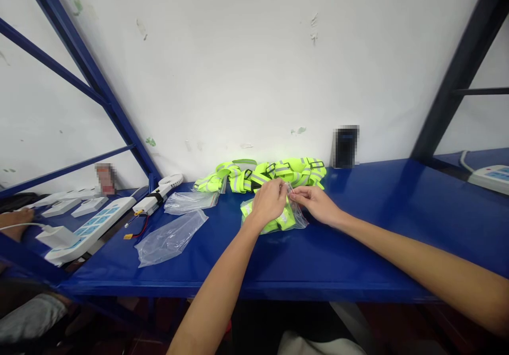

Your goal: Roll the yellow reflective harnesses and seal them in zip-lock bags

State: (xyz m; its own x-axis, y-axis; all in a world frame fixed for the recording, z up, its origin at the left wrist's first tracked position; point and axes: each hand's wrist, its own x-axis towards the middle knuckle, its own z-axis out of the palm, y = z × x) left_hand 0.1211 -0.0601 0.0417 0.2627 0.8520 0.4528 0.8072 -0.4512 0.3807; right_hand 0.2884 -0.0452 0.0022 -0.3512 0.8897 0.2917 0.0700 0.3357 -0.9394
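Note:
A clear plastic bag (300,220) with a folded neon-yellow reflective strap (287,218) inside lies on the blue table. My left hand (269,201) rests over the bag, its fingers closed on the upper edge. Thumb and fingertips of my right hand (316,202) pinch the same edge close beside it. Right behind the bag, a heap of neon-yellow reflective straps (294,172) with black buckles lies along the wall. To the left are a flat clear bag (170,238) and a few more clear bags (189,202).
A white handheld fan (161,193) and a battery lead with a yellow connector (135,233) lie at the table's left. Beyond the blue frame post (103,95) are power strips (91,230) and another person's hand (16,222). A dark blurred object (345,147) leans on the wall.

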